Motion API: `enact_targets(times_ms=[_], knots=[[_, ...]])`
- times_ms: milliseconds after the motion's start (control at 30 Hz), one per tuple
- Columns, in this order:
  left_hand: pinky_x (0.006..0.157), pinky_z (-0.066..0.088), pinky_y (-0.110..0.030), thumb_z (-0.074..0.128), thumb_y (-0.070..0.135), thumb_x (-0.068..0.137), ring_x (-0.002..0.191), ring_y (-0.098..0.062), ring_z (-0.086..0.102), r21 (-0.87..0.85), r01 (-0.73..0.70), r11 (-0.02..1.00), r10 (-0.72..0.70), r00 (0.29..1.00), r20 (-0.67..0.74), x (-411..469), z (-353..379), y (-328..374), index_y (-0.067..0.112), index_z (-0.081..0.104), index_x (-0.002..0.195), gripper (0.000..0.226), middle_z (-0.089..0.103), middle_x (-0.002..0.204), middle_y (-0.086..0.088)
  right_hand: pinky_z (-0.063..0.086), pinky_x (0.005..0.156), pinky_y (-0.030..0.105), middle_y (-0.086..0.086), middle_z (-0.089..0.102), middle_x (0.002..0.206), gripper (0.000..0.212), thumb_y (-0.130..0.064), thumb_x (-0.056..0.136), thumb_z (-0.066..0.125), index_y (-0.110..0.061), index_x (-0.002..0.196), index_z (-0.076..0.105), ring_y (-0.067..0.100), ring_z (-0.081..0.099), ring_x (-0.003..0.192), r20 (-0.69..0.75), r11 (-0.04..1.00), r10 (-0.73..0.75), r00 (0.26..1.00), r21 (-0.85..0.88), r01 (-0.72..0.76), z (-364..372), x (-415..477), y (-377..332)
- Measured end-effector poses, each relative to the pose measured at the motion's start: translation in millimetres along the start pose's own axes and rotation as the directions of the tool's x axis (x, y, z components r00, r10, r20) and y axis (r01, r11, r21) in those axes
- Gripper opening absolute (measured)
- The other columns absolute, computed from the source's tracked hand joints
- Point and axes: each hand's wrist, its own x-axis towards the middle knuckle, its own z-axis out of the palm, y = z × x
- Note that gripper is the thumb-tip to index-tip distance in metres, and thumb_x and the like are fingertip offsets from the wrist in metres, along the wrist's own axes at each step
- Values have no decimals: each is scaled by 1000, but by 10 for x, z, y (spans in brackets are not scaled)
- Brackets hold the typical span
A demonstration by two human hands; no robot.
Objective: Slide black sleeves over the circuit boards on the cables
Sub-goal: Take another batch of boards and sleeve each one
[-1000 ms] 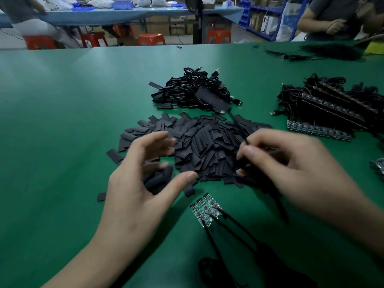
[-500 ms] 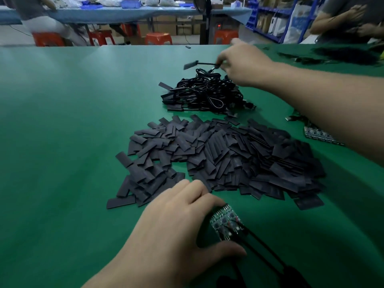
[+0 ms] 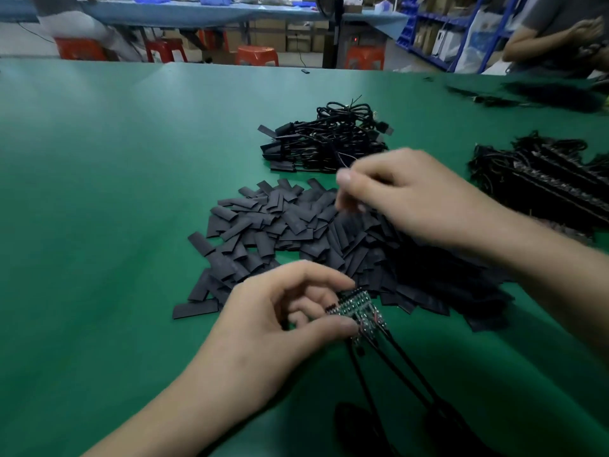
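A green table fills the view; at its middle lies a wide pile of flat sleeves, behind it a heap of sleeved cables, and at the right edge a stack of bare boards with cables; red stools stand beyond the far edge, and another person is at the top right corner.

The right hand hangs over the far right part of the sleeves and hides them there; its fingers are curled inward with thumb and forefinger close together, but it is blurred and I cannot tell whether they pinch anything.

The left hand is at the near edge of the pile; thumb and curled fingers pinch a board by its left end, with the rest of it jutting out to the right; its leads run down toward the near right.

The board lies just beside the nearest sleeves, and the right hand is well apart from it, across the pile.
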Motion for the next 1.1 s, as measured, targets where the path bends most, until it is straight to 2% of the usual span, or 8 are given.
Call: enact_targets(times_ms=[167,267,500,700,867,933,1000,1100], knots=[[69,51,-15,91,22,63,68,-8,62,-135,-25,991,17,998,-60,1,16,29,27,79,99,39,72,80,1,41,56,17,-14,66,66,36,-58,87,60,-25,80,71,1,52,58,232,916,137,963,339,-212,158,-896,-92],[67,52,-12,88,29,60,67,-5,66,-168,-45,985,31,996,-84,-31,6,67,24,79,96,37,73,76,-1,38,55,11,-10,66,66,23,-41,94,66,-22,80,70,-3,51,57,186,859,142,972,465,-214,279,-1070,-151],[60,52,-15,87,16,63,56,-10,64,-189,-10,982,-10,994,-104,-48,46,150,24,80,89,28,69,63,-3,41,60,15,-3,58,64,20,-33,92,70,-15,82,71,1,52,61,65,767,205,977,609,-202,420,-1116,-183],[63,53,-13,92,11,61,60,-7,67,-245,26,969,-37,998,-42,-36,38,142,26,82,94,38,71,66,0,57,73,23,11,76,83,12,-20,94,70,-12,86,75,14,70,73,226,498,225,948,810,-311,522,-1121,-105],[66,57,-19,95,19,57,64,-13,69,-364,50,930,-70,997,-40,7,48,122,21,82,96,42,74,78,-10,56,68,22,24,76,98,34,-29,87,71,3,96,71,12,68,70,303,318,226,926,876,-364,556,-1091,-93],[62,56,-17,100,26,51,62,-9,68,-405,21,914,-45,998,-49,21,19,118,20,83,97,50,75,75,-5,53,69,26,15,76,86,27,-31,90,73,-4,88,72,15,65,71,280,430,289,916,817,-385,545,-1087,-63],[59,55,-16,101,43,43,60,-6,68,-443,-11,897,-36,995,-97,29,-14,117,21,83,92,56,75,73,-1,46,65,22,0,68,71,26,-34,92,73,-11,82,70,6,57,64,152,704,329,932,619,-349,553,-1116,-54],[57,54,-17,100,53,40,59,-6,67,-403,-63,913,-6,986,-169,45,-61,90,24,83,85,56,75,72,1,41,65,13,-18,64,81,22,-48,92,65,-28,94,73,-1,58,74,-57,957,184,981,239,-165,584,-1175,-118]])
